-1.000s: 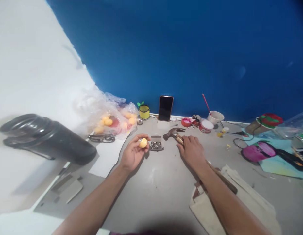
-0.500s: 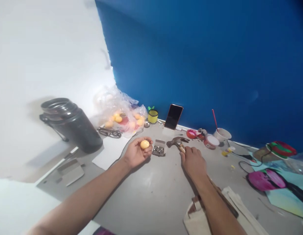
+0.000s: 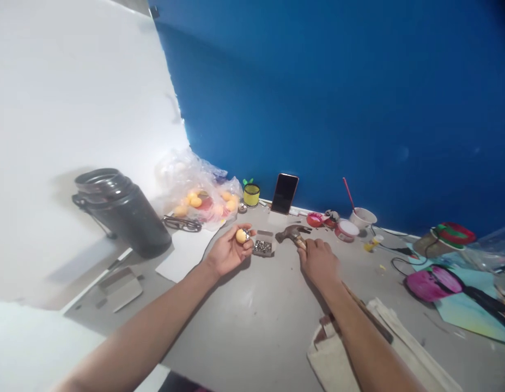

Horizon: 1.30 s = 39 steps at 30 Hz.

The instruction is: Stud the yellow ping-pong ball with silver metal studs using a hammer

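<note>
My left hand (image 3: 227, 251) is palm up with its fingers curled round a small orange-yellow ball (image 3: 241, 236). Small silvery pieces cover the ball's right side. Just right of these fingers is a little open box (image 3: 262, 247) full of shiny metal bits, too small to name surely. My right hand (image 3: 320, 262) is wrapped round the wooden handle of a claw hammer (image 3: 292, 234). The hammer's head lies on or close above the table, right of the box, and my forearm covers part of the handle.
A dark flask (image 3: 123, 212) stands at the left, near eyeglasses (image 3: 182, 223) and a plastic bag (image 3: 195, 179) of orange balls. A phone (image 3: 285, 193) leans against the blue wall. Paint pots, a white cup (image 3: 363, 218), cables and a cloth bag (image 3: 334, 356) occupy the right side.
The ball has turned in my left hand, so its silvery side now shows. My right hand still grips the hammer. The whole view has shifted slightly.
</note>
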### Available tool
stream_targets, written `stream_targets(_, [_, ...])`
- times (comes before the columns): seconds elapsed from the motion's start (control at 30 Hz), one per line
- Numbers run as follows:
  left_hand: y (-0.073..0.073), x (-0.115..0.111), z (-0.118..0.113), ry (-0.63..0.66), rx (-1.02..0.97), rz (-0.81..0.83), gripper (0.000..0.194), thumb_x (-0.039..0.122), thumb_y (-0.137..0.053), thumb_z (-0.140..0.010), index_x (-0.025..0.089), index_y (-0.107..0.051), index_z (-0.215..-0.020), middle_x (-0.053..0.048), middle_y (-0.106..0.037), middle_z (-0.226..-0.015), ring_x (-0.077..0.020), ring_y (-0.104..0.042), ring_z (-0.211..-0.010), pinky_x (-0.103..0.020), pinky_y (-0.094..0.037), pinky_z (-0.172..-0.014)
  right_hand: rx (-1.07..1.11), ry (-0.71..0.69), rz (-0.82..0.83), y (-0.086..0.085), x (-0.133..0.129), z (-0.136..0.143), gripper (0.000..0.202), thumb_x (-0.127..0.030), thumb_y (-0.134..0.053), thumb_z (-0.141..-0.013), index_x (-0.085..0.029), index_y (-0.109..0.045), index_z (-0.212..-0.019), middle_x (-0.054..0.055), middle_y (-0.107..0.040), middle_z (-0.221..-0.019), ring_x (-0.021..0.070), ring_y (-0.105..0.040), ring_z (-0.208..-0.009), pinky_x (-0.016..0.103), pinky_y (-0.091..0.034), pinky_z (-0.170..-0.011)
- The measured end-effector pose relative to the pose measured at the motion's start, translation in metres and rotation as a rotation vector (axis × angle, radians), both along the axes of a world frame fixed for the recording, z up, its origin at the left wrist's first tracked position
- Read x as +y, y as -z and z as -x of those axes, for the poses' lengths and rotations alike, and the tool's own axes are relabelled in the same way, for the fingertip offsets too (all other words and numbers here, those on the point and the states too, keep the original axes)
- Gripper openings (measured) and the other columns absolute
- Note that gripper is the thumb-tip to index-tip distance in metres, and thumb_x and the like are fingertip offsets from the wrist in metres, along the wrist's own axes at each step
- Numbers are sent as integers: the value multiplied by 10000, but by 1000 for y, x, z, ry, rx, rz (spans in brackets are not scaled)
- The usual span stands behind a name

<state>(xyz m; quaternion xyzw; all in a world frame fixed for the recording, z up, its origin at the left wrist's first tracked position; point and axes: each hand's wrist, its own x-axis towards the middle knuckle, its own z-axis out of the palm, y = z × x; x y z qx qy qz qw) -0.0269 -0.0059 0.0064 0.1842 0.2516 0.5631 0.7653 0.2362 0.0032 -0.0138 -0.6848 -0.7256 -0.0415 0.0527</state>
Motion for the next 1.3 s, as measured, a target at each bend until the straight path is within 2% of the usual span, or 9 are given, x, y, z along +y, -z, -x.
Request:
stream_targets(0.1, [-2, -2, 0, 37, -5, -15, 323, 406, -555, -989, 110, -683, -970, -93, -639, -830, -115, -497, -541, -223, -386, -451, -4, 8, 8, 1, 0, -1, 284, -370, -489, -1027, -185, -639, -1183, 148, -636, -1154, 289, -580, -1102, 332, -453, -759])
stream_targets(0.3, [-5, -6, 1, 141, 39, -20, 150, 165, -643, -880, 123, -580, -750, 27, -493, -680, -17, -302, -410, -143, -255, -378, 7, 14, 28, -1, 1, -3, 314, -395, -477, -1032, -181, -643, -1191, 155, -635, -1176, 290, -577, -1121, 337, -459, -777])
stream_targets(0.5, [-7, -7, 1, 182, 47, -41, 202, 162, -632, -878, 146, -521, -710, 52, -439, -652, -10, -256, -395, -122, -218, -368, 12, 24, 15, 1, 1, -4, 306, -397, -486, -1024, -184, -646, -1174, 150, -631, -1171, 291, -569, -1118, 342, -458, -791])
stream_targets(0.6, [-7, -5, 2, 125, 34, -30, 199, 205, -615, -905, 145, -556, -725, 39, -470, -644, -24, -282, -386, -148, -238, -368, 12, 23, 11, 1, 1, -4, 302, -395, -487, -1024, -185, -648, -1169, 146, -633, -1168, 291, -570, -1113, 344, -458, -789])
stream_targets(0.77, [-10, -2, 5, 12, 1, -19, 372, 446, -545, -972, 150, -608, -756, -24, -571, -687, -67, -376, -416, -202, -307, -399, 14, 28, 4, 0, 0, -4, 318, -410, -483, -1027, -187, -645, -1187, 144, -637, -1177, 297, -573, -1122, 352, -459, -795])
stream_targets(0.93, [-10, 0, 2, -86, -19, 10, 187, 233, -534, -897, 120, -675, -945, -96, -668, -824, -151, -592, -604, -269, -491, -535, 27, 36, 25, -3, -2, -4, 315, -401, -492, -1021, -189, -640, -1201, 139, -642, -1186, 290, -577, -1132, 351, -458, -802])
stream_targets(1.03, [-8, 0, 0, -88, -3, 43, 217, 120, -528, -843, 123, -670, -1007, -117, -703, -866, -181, -666, -698, -290, -551, -622, 32, 34, 31, -4, -4, -4, 306, -396, -497, -1018, -187, -644, -1188, 142, -644, -1185, 281, -583, -1126, 343, -456, -802])
stream_targets(1.17, [-5, -1, -1, -28, 44, 67, 156, 216, -541, -956, 129, -664, -997, -120, -720, -849, -145, -638, -603, -246, -525, -555, 35, 24, 32, -5, -5, -4, 298, -383, -505, -1014, -190, -646, -1193, 141, -645, -1190, 280, -584, -1138, 338, -454, -799])
stream_targets(1.3, [-1, -2, -2, -14, 58, 32, 288, 352, -501, -1027, 125, -657, -940, -99, -702, -778, -124, -601, -541, -231, -503, -520, 34, 3, 23, -4, -5, -5, 291, -376, -514, -1012, -185, -645, -1189, 136, -645, -1190, 279, -587, -1138, 335, -454, -797])
